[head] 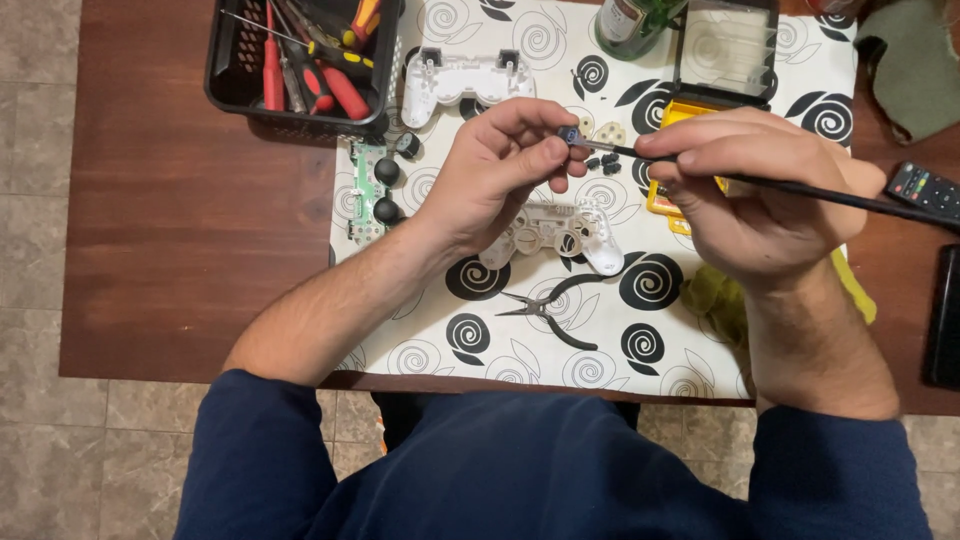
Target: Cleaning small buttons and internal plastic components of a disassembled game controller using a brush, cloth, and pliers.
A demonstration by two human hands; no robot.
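My left hand (pixel 500 165) pinches a small dark button part (pixel 570 135) between thumb and fingers above the table. My right hand (pixel 755 190) grips a thin black tool (pixel 840 197) like a pen, and its metal tip touches the small part. Below my hands lies a clear controller shell half (pixel 560 232). A second white shell half (pixel 465 80) sits further back. A green circuit board (pixel 368 190) with two black thumbsticks lies left of my left hand. Several small dark buttons (pixel 604 162) rest near the tool tip.
A black basket of red-handled screwdrivers (pixel 300 60) stands at the back left. Black pliers (pixel 550 308) lie on the spiral-patterned cloth (pixel 500 350). A yellow case with an open clear lid (pixel 725 50), a green bottle (pixel 630 25), a yellow-green rag (pixel 715 295) and a remote control (pixel 925 190) sit to the right.
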